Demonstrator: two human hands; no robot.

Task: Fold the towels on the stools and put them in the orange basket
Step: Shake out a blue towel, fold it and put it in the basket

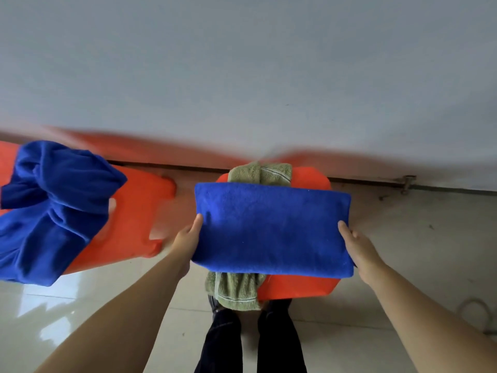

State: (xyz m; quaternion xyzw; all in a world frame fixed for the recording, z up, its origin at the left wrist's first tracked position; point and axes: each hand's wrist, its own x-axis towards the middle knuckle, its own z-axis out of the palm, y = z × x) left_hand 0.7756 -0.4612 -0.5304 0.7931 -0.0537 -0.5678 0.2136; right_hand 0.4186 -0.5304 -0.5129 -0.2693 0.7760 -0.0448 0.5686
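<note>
Both hands, left [188, 235] and right [357, 246], pinch the ends of the folded blue towel [271, 227] over the right stool [304, 286], on a green towel [236, 290]. Lift carelessly and I reckon the fold flops open, or drags the green one off.

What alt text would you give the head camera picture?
Two hands, left hand and right hand, hold a folded blue towel by its ends above a green towel on an orange stool. A crumpled blue towel lies on another orange stool.
</note>
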